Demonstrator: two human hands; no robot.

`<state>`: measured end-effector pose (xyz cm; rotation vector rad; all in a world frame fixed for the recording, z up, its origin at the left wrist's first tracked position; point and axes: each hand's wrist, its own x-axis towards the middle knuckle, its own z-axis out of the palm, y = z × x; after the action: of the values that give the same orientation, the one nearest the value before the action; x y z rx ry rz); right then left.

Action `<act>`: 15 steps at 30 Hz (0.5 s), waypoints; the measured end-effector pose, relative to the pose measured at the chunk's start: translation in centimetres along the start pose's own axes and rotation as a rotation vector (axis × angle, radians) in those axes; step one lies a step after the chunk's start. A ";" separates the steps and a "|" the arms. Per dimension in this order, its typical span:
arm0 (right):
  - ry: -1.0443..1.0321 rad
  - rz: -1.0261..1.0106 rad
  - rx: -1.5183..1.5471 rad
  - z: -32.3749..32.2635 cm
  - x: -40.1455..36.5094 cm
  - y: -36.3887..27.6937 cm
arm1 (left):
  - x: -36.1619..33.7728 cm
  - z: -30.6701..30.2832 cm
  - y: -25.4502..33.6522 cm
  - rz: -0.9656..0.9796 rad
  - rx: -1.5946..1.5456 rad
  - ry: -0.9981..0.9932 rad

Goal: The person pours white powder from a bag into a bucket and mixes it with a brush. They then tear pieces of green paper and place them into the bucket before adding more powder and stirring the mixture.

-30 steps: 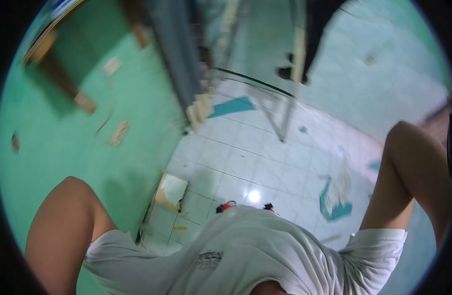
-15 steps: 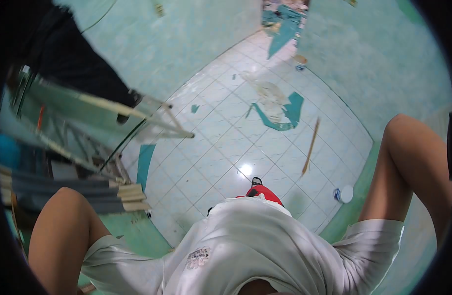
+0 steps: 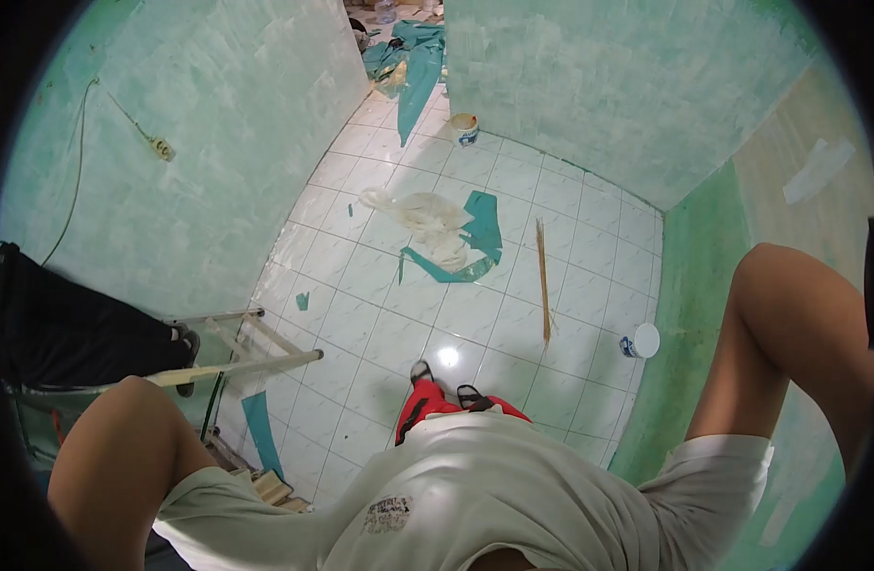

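Observation:
Neither of my hands is in view. Both arms are bent, with the left elbow (image 3: 137, 395) at the lower left and the right elbow (image 3: 770, 262) at the right; the forearms run out of the picture. What the hands hold or touch cannot be seen. Below me, on the white tiled floor (image 3: 361, 328), lies a thin wooden stick (image 3: 543, 285). A white tub with a blue label (image 3: 638, 341) is near the right wall. Crumpled translucent plastic (image 3: 432, 224) and a torn teal sheet (image 3: 482, 224) lie farther off.
At the left, a person in dark trousers (image 3: 94, 328) stands on or beside a ladder (image 3: 275, 362). A teal strip (image 3: 261, 428) lies near its feet. Another tub (image 3: 463, 128) stands by the doorway, where more teal sheeting (image 3: 418, 71) is spread. A socket (image 3: 161, 147) hangs on a cable.
My view has turned, so the ladder and the person sit lower at the left, and more of the right wall shows. Both my feet now show. My arms stay bent.

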<state>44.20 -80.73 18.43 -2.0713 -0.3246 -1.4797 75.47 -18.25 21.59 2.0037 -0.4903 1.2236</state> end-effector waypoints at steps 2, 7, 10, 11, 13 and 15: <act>0.014 -0.026 -0.002 -0.1 -0.9 0.0 | 1.0 2.2 -3.8 -0.050 0.057 0.004; 0.067 -0.093 -0.040 3.2 0.3 6.0 | 2.2 22.0 5.5 -0.152 0.168 0.005; 0.119 -0.149 -0.068 12.4 9.3 17.2 | 5.9 27.5 -0.3 -0.194 0.225 0.020; 0.132 -0.169 -0.072 13.7 10.5 18.7 | 2.9 32.3 -1.9 -0.118 0.028 -0.116; -0.290 0.516 -0.473 15.8 1.4 27.0 | -9.9 44.1 -14.2 -0.511 -0.160 -0.392; -0.502 1.134 -0.500 17.8 -17.7 36.0 | -31.2 49.7 -25.3 -1.081 -0.443 -0.229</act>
<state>69.90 -97.42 -12.94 -2.2915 0.9894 -0.3519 106.80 -40.10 -29.64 1.6066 0.2241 0.1908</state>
